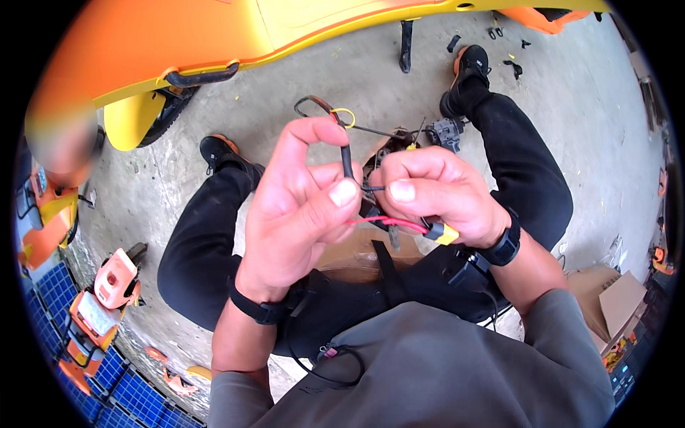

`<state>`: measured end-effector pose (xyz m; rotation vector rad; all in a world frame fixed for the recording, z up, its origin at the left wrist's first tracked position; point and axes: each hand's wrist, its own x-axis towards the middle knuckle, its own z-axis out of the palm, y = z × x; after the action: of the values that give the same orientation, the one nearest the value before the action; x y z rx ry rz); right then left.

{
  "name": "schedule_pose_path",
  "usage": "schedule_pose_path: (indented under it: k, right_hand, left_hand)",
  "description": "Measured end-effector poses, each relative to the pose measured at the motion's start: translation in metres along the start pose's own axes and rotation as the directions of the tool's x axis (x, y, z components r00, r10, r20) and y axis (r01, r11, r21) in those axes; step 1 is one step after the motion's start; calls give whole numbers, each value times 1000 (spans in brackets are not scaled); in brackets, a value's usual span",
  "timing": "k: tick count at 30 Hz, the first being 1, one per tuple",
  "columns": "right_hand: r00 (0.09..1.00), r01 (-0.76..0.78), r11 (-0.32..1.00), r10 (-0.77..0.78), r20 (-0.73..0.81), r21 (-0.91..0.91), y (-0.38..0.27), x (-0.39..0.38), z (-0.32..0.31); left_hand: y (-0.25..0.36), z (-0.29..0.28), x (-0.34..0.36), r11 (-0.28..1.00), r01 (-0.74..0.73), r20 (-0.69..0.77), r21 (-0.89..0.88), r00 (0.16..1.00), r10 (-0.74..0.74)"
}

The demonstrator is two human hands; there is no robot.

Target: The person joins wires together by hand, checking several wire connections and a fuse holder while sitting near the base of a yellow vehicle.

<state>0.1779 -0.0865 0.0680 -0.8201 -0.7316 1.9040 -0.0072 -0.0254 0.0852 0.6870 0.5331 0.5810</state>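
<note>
My left hand is closed on a black cable, thumb pressed to it, with a loop of dark wire and a small yellow loop above. Just beside it, my right hand pinches a thin black wire. Red wires run below my fingers to a yellow connector under my right thumb. Behind my hands, a dark assembly with a grey-black part is partly hidden, over brown cardboard between my legs.
An orange-and-yellow body overhangs the top. Orange machine parts and blue gridded panels line the left, below a blurred patch. My legs are spread on the grey floor, where black scraps lie. An open cardboard box stands right.
</note>
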Motion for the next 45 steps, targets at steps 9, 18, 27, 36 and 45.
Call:
schedule_pose_path:
  k: [9,18,27,36,45]
  right_hand:
    - [999,36,997,-38,18,75,-6,0,0]
    - [978,79,856,-167,-128,-511,-8,-8,-13]
    - [956,56,628,-257,-139,-776,-16,-6,5]
    - [902,118,254,-431,-3,-960,10,-1,5]
    - [981,63,486,-190,-35,-872,9,-6,2]
  left_hand:
    - [9,-6,-2,999,30,42,15,999,-31]
    - [14,-11,2,931,0,107,366,993,-42]
    - [-5,-9,8,858,28,28,514,998,-50]
    - [-19,-17,12,864,322,-168,387,946,-277]
    - [-14,-19,4,742,270,-113,613,960,-256]
